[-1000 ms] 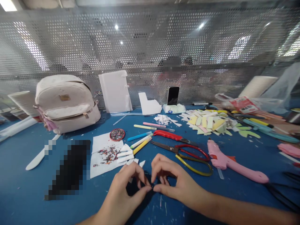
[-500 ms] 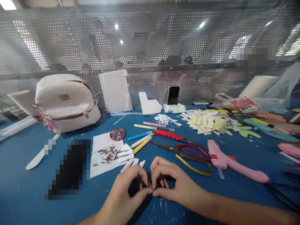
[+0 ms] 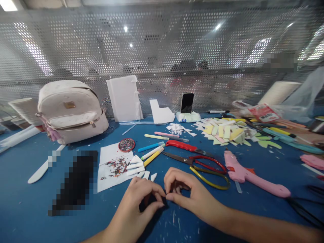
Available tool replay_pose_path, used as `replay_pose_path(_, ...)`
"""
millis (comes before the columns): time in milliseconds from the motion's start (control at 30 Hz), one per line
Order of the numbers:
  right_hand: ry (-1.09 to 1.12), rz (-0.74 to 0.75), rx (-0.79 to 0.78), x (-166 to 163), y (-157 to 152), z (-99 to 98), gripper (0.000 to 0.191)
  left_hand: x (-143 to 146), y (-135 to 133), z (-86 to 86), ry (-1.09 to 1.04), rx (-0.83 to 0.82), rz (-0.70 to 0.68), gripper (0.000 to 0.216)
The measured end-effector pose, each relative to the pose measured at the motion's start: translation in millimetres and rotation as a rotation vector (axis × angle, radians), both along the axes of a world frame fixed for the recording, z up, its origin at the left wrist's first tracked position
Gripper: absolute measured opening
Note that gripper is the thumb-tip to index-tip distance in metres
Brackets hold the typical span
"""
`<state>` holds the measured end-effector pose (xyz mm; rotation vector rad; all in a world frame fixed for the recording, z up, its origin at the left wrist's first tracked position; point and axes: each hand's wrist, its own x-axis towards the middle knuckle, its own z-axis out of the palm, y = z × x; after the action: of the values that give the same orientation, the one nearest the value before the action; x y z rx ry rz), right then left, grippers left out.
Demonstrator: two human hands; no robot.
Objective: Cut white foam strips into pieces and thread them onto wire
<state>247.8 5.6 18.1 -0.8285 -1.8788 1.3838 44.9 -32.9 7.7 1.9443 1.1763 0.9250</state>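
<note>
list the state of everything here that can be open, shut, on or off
left hand, fingers pinched on the small dark piece
right hand, fingers pinched on the same piece
scissors, blades shut, lying flat
backpack, zipped shut, upright
phone, propped upright, screen dark
glue gun, lying on its side

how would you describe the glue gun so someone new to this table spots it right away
On the blue table, find the right hand at the near edge. Just beyond it lie scissors with red and yellow handles, and the glue gun lies right of them. It is the only pink, pistol-shaped tool there, with an orange trigger.
</note>
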Motion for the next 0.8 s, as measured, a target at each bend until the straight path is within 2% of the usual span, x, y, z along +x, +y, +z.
replay_pose_path(267,-0.018,-0.032,-0.112,0.5,1.3,-4.9,0.019,-1.4,1.4,1.7,-0.006,0.126,-0.086,0.021)
replay_pose_path(600,-0.023,0.013,-0.120,-1.7,2.0,0.1,0.019,-3.6,0.2,3.1,-0.130,0.167,-0.104,0.016)
replay_pose_path(800,-0.043,0.041,-0.094,-2.1,0.4,-3.6,0.015,-3.6,-1.1,6.2,-0.203,0.178,-0.155,0.020)
